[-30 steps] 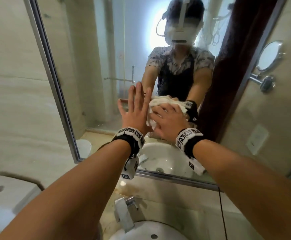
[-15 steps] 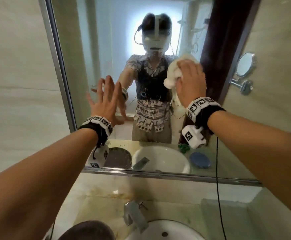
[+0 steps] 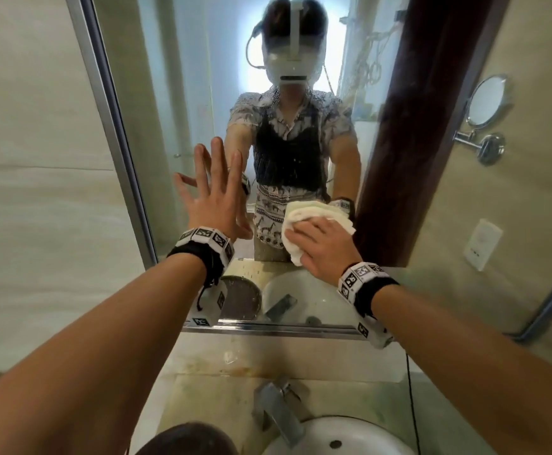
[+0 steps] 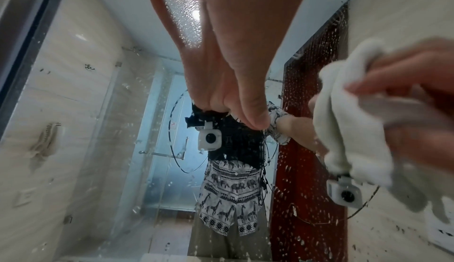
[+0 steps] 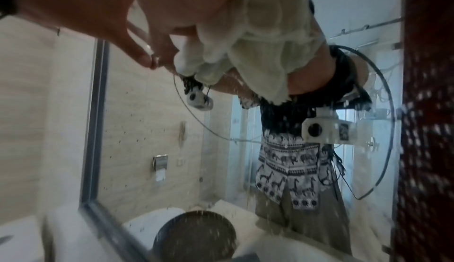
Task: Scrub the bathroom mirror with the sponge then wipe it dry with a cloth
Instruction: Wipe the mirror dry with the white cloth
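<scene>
cloth [image 3: 304, 221] bunched under my right hand [image 3: 325, 249] fingers, pressed on mirror [image 3: 182, 93], left hand [image 3: 215, 198] flat, fingers spread wide, holding nothing

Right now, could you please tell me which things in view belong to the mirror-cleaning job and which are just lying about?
In use:
- bathroom mirror, still droplet-spattered
- white cloth, pressed to the glass by the right hand
- left hand, flat on the glass

Lying about:
- faucet
- washbasin
- round wall-mounted mirror
</scene>
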